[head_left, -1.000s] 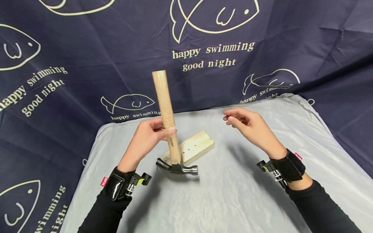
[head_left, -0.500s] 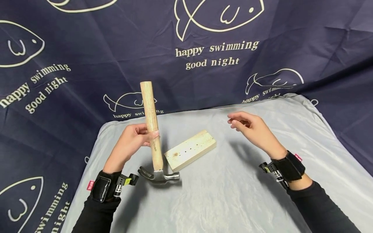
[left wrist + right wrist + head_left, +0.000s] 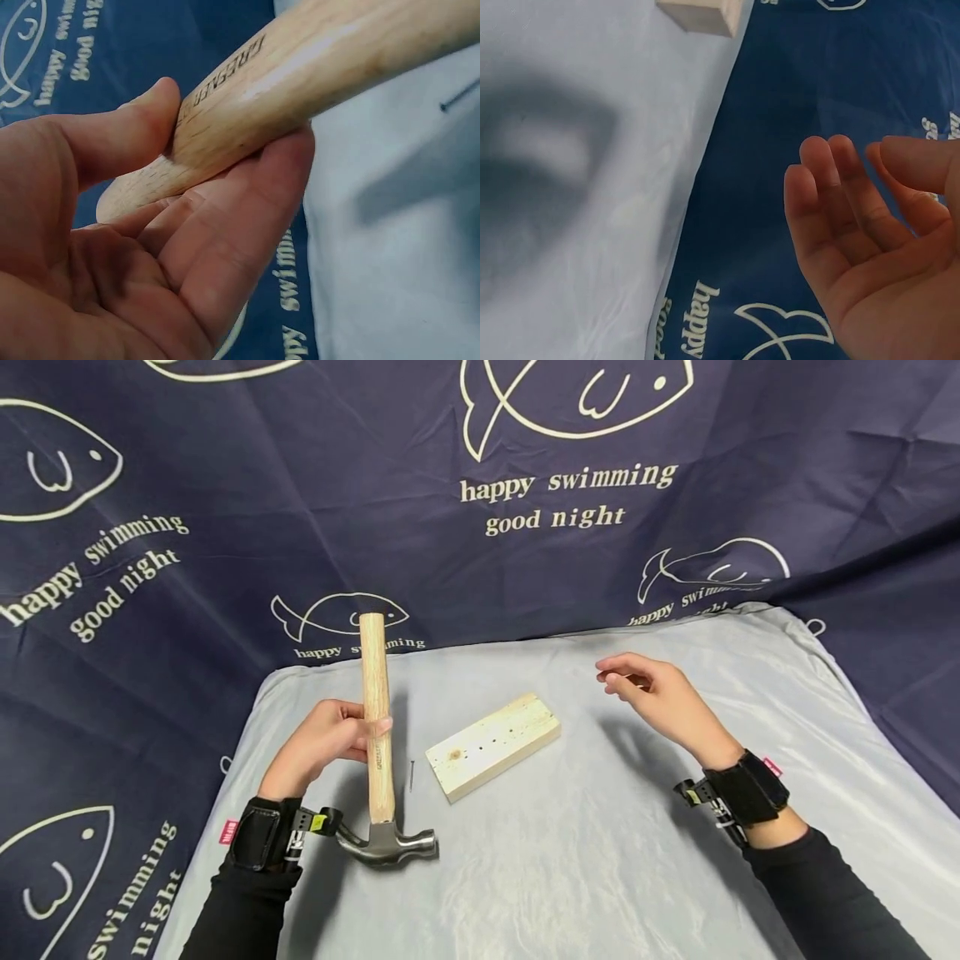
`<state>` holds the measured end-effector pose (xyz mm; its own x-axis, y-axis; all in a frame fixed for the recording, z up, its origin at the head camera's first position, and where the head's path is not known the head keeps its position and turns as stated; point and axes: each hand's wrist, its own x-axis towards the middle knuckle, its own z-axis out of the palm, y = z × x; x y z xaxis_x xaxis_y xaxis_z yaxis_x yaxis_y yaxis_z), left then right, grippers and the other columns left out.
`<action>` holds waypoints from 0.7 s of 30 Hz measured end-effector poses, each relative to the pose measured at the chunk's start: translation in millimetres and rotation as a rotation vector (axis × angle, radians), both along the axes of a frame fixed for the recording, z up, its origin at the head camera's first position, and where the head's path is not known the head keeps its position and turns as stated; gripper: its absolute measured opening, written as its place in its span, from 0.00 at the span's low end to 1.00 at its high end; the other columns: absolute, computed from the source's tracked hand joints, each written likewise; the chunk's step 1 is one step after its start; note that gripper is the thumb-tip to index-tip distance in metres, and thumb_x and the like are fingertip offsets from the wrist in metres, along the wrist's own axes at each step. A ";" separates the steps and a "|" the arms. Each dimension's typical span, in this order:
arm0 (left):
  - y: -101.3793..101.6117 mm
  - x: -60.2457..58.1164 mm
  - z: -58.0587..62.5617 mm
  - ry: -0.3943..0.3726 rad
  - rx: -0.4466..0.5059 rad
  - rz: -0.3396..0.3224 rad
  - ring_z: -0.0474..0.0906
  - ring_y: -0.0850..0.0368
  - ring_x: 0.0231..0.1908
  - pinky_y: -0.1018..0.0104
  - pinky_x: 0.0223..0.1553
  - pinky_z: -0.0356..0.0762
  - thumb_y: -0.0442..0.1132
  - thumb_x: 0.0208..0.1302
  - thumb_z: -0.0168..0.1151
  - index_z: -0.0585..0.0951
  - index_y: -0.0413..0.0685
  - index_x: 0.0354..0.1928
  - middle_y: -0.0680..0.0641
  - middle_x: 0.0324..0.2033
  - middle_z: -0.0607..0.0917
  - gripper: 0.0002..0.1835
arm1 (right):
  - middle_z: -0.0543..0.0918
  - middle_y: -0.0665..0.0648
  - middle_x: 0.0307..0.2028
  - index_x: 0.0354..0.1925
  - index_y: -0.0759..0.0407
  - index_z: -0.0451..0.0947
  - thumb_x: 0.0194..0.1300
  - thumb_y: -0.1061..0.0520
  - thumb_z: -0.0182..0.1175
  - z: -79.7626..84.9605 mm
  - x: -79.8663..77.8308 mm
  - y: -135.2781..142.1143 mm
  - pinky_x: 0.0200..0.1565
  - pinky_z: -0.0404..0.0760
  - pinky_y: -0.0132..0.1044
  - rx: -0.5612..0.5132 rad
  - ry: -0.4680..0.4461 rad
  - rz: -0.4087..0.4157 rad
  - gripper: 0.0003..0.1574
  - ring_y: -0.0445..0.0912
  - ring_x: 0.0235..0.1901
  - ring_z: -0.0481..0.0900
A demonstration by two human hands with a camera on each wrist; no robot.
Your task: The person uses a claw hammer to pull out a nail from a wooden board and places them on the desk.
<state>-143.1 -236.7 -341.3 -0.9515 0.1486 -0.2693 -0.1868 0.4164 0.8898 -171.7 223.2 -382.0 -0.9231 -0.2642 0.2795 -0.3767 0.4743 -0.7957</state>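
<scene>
My left hand [image 3: 321, 739] pinches the wooden handle of a claw hammer [image 3: 377, 693] between thumb and fingers. The handle points up and the steel head hangs at the bottom. In the left wrist view the thumb lies on one side of the hammer handle [image 3: 247, 97], the fingers on the other. A nail [image 3: 412, 775] lies on the cloth just right of the handle. Farther right is a pale wooden block [image 3: 493, 745] with a row of dark spots along its top. My right hand [image 3: 660, 702] hovers over the cloth with loosely bent fingers, holding nothing.
A light grey cloth [image 3: 570, 860] covers the table. Behind it and at the sides hangs a dark blue curtain [image 3: 420, 527] with white fish and lettering. Each wrist wears a black strap with a small camera.
My left hand has carried the hammer left and down, away from over the block. The block's near end and the nail have come into sight. My right hand stays nearly where it was.
</scene>
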 end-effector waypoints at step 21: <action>-20.2 -21.0 -41.5 -0.267 -0.057 -0.136 0.89 0.52 0.39 0.56 0.46 0.88 0.40 0.77 0.64 0.79 0.22 0.54 0.42 0.37 0.89 0.21 | 0.88 0.58 0.54 0.56 0.60 0.87 0.82 0.56 0.59 -30.0 1.5 17.0 0.57 0.79 0.54 0.193 0.043 -0.078 0.14 0.57 0.54 0.85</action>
<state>-164.1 -256.9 -382.8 -0.8184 0.2469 -0.5190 -0.3503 0.5015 0.7911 -170.2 240.2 -412.1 -0.9311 -0.2449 0.2702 -0.3646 0.6455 -0.6712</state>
